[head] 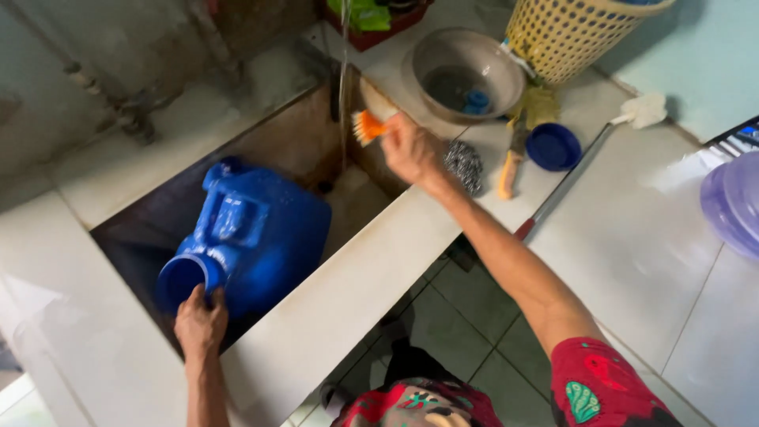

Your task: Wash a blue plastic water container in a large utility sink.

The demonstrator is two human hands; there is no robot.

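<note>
Head view: left hand [199, 323] fingers apparently grip jug [251, 237] mouth.

One blue jug [253, 237], one orange brush [366, 126], one grey bowl [466, 71], one yellow basket [569, 32], two hands [200, 324].

On the white tiled tabletop [632, 237]: grey bowl [468, 71] beside a yellow perforated basket [569, 35], steel wool ball [463, 164], small blue lid [553, 146], orange-handled knife [511, 162], long-handled white brush [585, 158], purple lid [731, 202] at right edge.
</note>
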